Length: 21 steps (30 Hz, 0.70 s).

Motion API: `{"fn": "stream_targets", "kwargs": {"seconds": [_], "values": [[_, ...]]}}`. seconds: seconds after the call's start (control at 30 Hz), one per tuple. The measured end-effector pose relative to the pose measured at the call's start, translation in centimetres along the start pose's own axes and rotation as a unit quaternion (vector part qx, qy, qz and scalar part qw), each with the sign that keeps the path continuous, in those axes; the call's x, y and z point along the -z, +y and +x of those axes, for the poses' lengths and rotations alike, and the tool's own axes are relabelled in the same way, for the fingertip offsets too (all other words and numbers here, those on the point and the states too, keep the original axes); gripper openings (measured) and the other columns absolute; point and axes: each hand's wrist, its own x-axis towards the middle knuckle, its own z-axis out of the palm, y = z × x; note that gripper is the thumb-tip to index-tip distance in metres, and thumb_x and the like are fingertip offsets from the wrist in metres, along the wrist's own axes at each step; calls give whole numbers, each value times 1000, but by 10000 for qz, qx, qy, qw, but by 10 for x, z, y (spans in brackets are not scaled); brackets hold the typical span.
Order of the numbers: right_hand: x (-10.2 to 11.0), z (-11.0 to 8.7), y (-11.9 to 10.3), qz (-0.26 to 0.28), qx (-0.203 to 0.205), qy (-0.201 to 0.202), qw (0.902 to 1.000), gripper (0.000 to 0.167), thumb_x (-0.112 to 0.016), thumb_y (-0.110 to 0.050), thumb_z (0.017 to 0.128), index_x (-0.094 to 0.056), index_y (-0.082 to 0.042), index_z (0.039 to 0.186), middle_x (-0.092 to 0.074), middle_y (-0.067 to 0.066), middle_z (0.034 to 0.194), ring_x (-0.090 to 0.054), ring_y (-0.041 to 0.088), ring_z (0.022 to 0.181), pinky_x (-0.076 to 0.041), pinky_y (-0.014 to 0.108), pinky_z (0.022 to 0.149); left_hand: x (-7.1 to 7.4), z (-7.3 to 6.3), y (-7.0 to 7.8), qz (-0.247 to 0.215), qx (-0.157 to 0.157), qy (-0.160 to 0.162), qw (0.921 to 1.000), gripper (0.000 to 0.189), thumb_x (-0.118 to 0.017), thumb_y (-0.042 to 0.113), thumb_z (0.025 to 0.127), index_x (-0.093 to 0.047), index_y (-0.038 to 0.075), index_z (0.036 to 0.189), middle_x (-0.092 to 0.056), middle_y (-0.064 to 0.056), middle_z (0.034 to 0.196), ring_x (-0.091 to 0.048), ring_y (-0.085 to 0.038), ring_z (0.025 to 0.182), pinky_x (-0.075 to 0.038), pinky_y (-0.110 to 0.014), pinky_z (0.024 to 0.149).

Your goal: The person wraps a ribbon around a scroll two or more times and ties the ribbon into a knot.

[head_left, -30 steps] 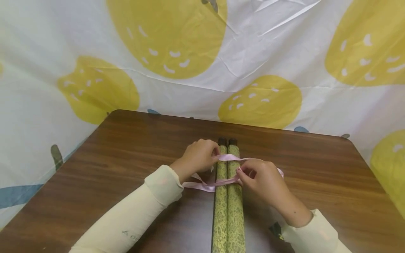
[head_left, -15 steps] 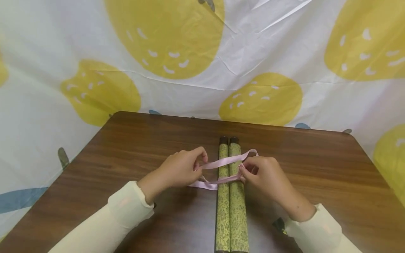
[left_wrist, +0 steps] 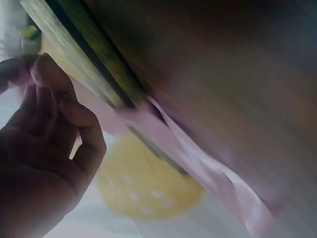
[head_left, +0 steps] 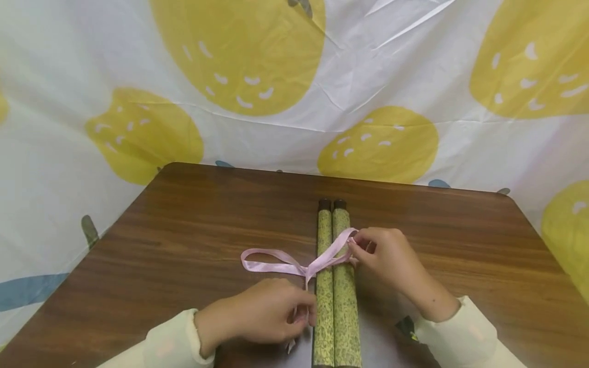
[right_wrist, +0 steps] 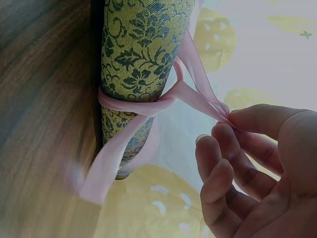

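Two rolls (head_left: 324,312) in green-gold flowered brocade lie side by side on the table, with dark knobs at their far ends. A pink ribbon (head_left: 331,255) crosses them and makes a long loop out to the left. My right hand (head_left: 391,263) pinches a fold of it between thumb and forefinger above the right-hand roll. In the right wrist view the ribbon (right_wrist: 190,99) passes round the brocade (right_wrist: 138,59) from that pinch. Left of the rolls, my left hand (head_left: 271,312) pinches a strand running down from the crossing, with a frayed end below the fingers.
The brown wood-grain table (head_left: 221,204) reaches back to a white cloth (head_left: 257,143) with large yellow fruit prints. A small dark-green thing (head_left: 406,327) shows beside the right cuff.
My left hand has come back toward me from the strand stretched over the rolls. A ribbon loop now stands out to the left. My right hand stays nearly still, pinching the ribbon.
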Motion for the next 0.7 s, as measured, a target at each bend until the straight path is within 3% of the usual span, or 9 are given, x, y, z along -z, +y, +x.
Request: {"fn": "stream_targets", "kwargs": {"seconds": [0.13, 0.33, 0.53, 0.7], "values": [[1, 0, 0, -51, -15, -20, 10000, 11, -73, -12, 89, -73, -14, 78, -67, -7, 67, -58, 8, 58, -49, 20, 56, -8, 7, 19, -43, -423, -260, 9988, 11, -68, 20, 90, -74, 29, 90, -57, 24, 68, -39, 18, 55, -35, -3, 58], [3, -2, -1, -60, 25, -23, 10000, 11, -73, -13, 90, -73, -14, 79, -65, -8, 66, -55, 4, 58, -48, 20, 56, -17, 27, 35, 106, -963, -264, 9949, 11, -68, 24, 94, -77, 29, 97, -71, 24, 85, -44, 23, 68, -38, 1, 70], [5, -2, -3, 117, 67, -37, 9999, 11, -73, -12, 90, -74, -15, 79, -61, -10, 61, -51, 1, 55, -46, 21, 53, -26, 43, 46, 115, -999, -399, 9941, 19, -61, 32, 99, -77, 29, 108, -73, 24, 93, -53, 21, 73, -43, -1, 72], [5, -1, -3, 271, 206, -72, 9994, 12, -74, -11, 89, -75, -16, 79, -60, -10, 59, -50, 0, 53, -45, 21, 52, -32, 52, 53, 496, -950, -541, 9928, 23, -59, 38, 100, -75, 31, 114, -73, 24, 98, -60, 15, 83, -45, -5, 74]]}}
